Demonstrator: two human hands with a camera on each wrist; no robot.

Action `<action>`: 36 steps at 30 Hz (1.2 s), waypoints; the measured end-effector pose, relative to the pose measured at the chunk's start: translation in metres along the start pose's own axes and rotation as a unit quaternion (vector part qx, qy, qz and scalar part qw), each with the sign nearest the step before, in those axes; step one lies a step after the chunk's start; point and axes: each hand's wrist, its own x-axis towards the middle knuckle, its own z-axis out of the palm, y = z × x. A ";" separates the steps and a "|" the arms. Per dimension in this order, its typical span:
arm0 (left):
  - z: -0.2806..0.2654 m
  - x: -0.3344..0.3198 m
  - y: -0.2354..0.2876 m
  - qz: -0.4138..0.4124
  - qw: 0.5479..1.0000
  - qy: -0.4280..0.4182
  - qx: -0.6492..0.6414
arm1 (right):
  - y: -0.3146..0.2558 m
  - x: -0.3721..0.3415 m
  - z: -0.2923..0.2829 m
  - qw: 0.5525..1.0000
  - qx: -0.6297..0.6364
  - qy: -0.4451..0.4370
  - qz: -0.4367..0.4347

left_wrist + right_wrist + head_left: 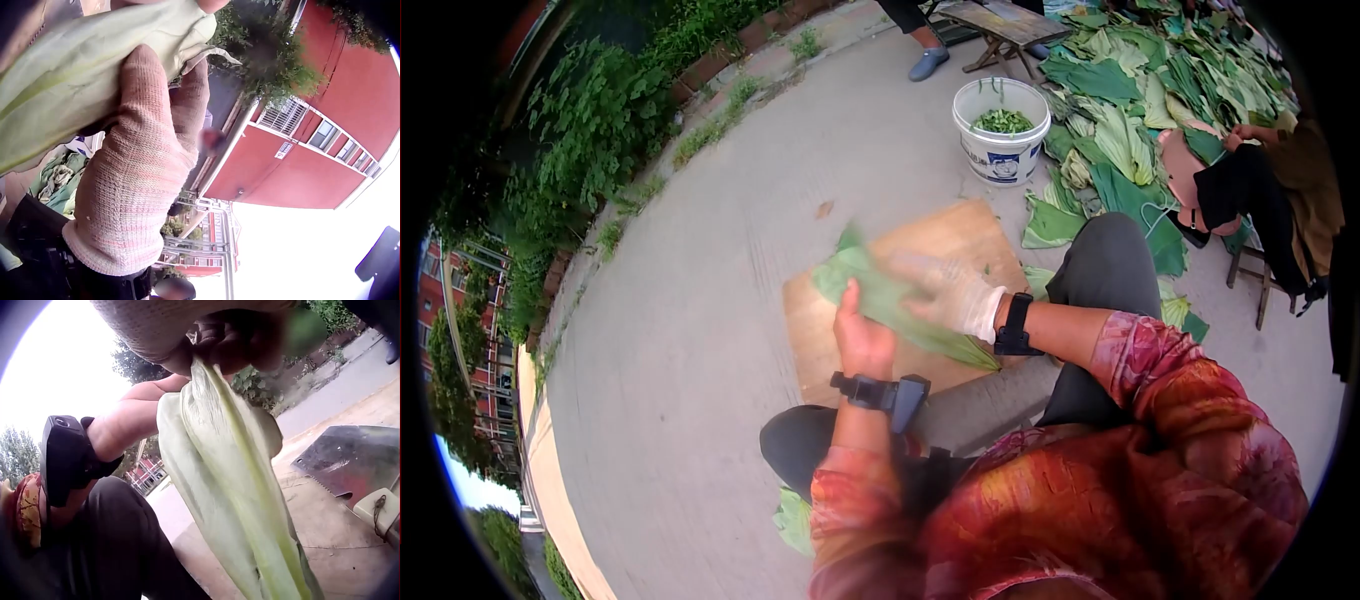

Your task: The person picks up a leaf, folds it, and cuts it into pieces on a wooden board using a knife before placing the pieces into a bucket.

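A large pale-green leaf (880, 310), folded lengthwise into a long bundle, is held between both hands above a wooden board (820, 350). My bare left hand (865, 340) grips it with the thumb up along its near side, the other fingers hidden behind the leaf. My right hand (955, 295), in a pale knitted glove, is motion-blurred in the head view. From the left wrist view, gloved fingers (147, 81) press on the leaf. In the right wrist view, curled fingers pinch the leaf's narrow end, and its thick yellow-green midrib (250, 462) runs downward.
On the board lies a broad metal blade (340, 456) beside a pale block (378, 509). A white bucket (1000, 165) with chopped greens (1003, 122) stands beyond the board. A wide heap of leaves (1115, 140) covers the ground at right, where another person (1250, 190) sits.
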 end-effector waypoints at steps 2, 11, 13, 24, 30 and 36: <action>0.003 -0.001 -0.004 0.003 1.000 -0.002 0.014 | 0.000 0.002 0.006 0.999 -0.042 -0.012 -0.025; 0.025 -0.012 -0.003 0.011 0.994 -0.073 0.084 | -0.007 0.007 0.004 0.997 -0.046 -0.023 -0.055; 0.025 -0.011 -0.007 0.028 0.986 -0.068 0.148 | -0.002 0.007 0.005 0.993 -0.069 0.014 -0.096; 0.007 -0.003 0.011 0.020 0.998 -0.051 0.030 | 0.005 0.000 0.016 0.998 0.055 -0.017 -0.019; 0.001 0.000 0.016 0.028 0.998 -0.046 0.024 | 0.051 -0.007 0.051 0.971 -0.162 -0.041 -0.173; 0.013 -0.008 0.025 0.049 0.999 -0.010 -0.020 | 0.007 -0.009 0.019 0.981 -0.131 -0.103 -0.102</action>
